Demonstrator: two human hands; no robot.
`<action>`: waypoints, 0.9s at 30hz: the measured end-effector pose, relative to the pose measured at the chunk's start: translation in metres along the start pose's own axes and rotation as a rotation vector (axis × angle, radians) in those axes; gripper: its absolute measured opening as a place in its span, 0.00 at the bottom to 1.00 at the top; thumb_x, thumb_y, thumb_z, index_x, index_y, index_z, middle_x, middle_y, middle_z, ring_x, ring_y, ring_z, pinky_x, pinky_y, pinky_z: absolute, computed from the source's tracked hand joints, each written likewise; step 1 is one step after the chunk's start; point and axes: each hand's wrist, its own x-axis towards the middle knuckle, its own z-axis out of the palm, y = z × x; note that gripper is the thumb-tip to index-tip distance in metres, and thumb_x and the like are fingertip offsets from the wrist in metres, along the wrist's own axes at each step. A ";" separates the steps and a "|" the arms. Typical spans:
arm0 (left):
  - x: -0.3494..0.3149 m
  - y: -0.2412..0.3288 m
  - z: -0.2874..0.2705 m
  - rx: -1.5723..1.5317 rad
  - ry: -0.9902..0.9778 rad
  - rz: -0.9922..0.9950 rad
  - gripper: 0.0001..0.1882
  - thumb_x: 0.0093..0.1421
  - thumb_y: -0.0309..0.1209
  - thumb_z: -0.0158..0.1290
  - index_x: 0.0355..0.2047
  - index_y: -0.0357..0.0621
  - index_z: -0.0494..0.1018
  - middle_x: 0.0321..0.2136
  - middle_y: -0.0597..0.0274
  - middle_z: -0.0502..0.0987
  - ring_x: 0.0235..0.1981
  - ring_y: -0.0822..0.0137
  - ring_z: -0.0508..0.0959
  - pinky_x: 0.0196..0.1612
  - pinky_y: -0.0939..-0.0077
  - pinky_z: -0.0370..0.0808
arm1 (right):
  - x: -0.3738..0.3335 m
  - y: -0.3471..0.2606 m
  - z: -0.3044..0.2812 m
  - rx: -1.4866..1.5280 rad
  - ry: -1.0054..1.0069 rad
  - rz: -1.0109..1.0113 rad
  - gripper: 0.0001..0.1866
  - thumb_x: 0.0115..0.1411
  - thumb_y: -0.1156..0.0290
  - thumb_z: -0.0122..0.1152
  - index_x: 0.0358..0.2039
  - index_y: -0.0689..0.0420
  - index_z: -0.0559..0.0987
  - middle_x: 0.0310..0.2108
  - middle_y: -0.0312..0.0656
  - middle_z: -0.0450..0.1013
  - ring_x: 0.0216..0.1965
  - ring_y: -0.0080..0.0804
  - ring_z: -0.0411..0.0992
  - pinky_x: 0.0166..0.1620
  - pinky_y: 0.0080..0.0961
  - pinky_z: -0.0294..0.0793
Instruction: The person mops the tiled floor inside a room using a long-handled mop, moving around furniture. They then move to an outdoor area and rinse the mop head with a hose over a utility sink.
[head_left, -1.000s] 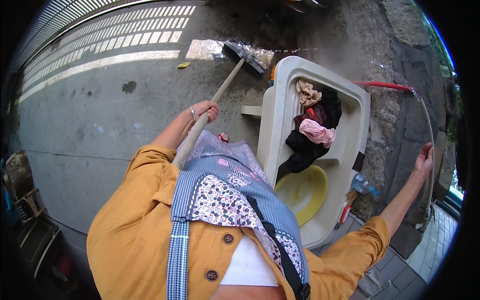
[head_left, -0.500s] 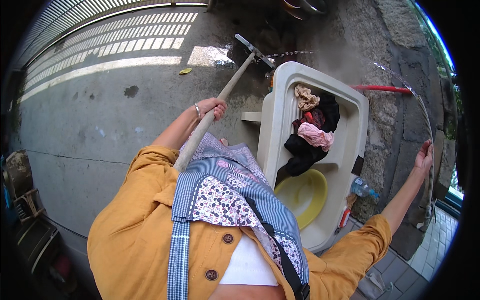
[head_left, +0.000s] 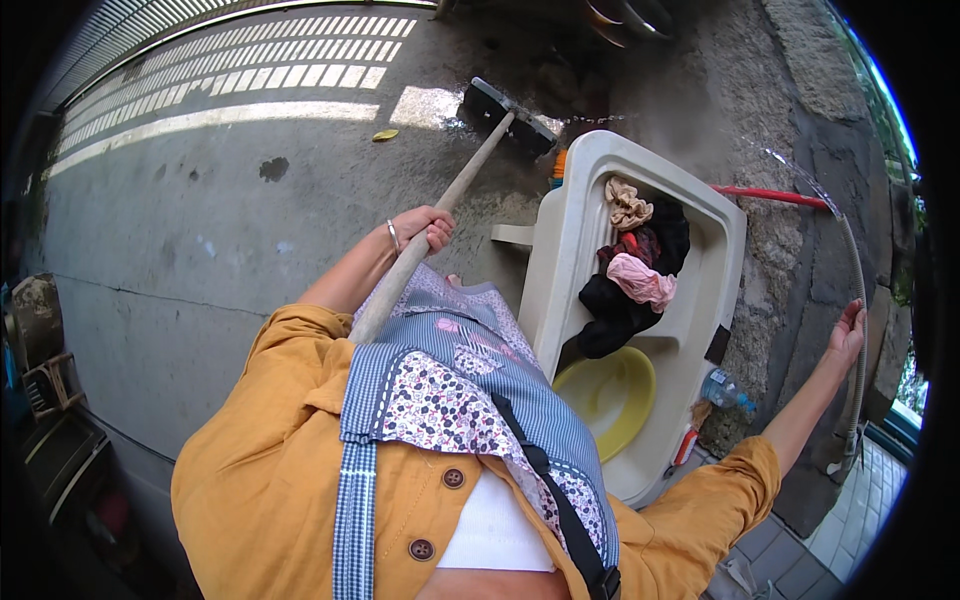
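My left hand (head_left: 425, 228) is wrapped round the thick wooden handle of a push broom (head_left: 478, 163). The broom's wide black head rests on the wet floor beyond the sink, and the handle's near end lies against my apron. At the right, my right hand (head_left: 847, 336) is closed on a grey flexible hose (head_left: 858, 275), its fingertips partly hidden. From the hose's upper end a water jet (head_left: 800, 175) arcs to the left, toward the floor near the broom head. Between my arms stands a pale laundry sink (head_left: 732, 250).
Dark, tan and pink clothes (head_left: 640, 282) and a yellow basin (head_left: 640, 400) sit in the sink. A plastic bottle (head_left: 728, 390) lies beside it. A red pipe (head_left: 770, 195) runs by the stone wall (head_left: 740, 110). A yellow leaf (head_left: 385, 135) lies on the concrete floor.
The broom head has turned and shifted slightly right, now showing more of its broad side. My right hand is slightly lower in the picture, still at the hose, and water still flows.
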 end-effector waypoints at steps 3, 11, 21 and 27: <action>0.000 0.000 0.002 -0.025 -0.003 -0.008 0.14 0.52 0.25 0.41 0.11 0.49 0.55 0.08 0.77 0.56 0.07 0.85 0.56 0.07 0.93 0.57 | 0.000 0.001 0.001 -0.020 -0.002 -0.011 0.09 0.52 0.78 0.48 0.33 0.70 0.68 0.32 0.50 0.68 0.34 0.35 0.69 0.41 0.24 0.72; 0.000 0.005 0.013 -0.049 -0.039 0.003 0.14 0.52 0.24 0.41 0.11 0.47 0.56 0.08 0.76 0.56 0.07 0.85 0.57 0.06 0.93 0.57 | -0.003 0.001 -0.001 -0.017 -0.010 -0.008 0.08 0.52 0.78 0.49 0.32 0.70 0.68 0.32 0.49 0.68 0.34 0.35 0.69 0.41 0.25 0.72; -0.010 0.005 0.022 -0.017 -0.034 0.011 0.13 0.52 0.24 0.40 0.12 0.47 0.55 0.08 0.76 0.57 0.07 0.85 0.57 0.07 0.93 0.57 | -0.004 0.003 0.004 -0.040 0.018 -0.028 0.09 0.52 0.78 0.49 0.33 0.71 0.68 0.32 0.50 0.68 0.35 0.36 0.69 0.41 0.26 0.72; -0.013 0.003 0.023 0.092 0.019 -0.002 0.13 0.51 0.24 0.40 0.11 0.48 0.55 0.08 0.76 0.57 0.07 0.85 0.57 0.07 0.93 0.57 | 0.004 0.004 0.001 -0.002 0.039 -0.021 0.10 0.53 0.78 0.47 0.34 0.71 0.67 0.33 0.50 0.68 0.35 0.36 0.69 0.42 0.26 0.72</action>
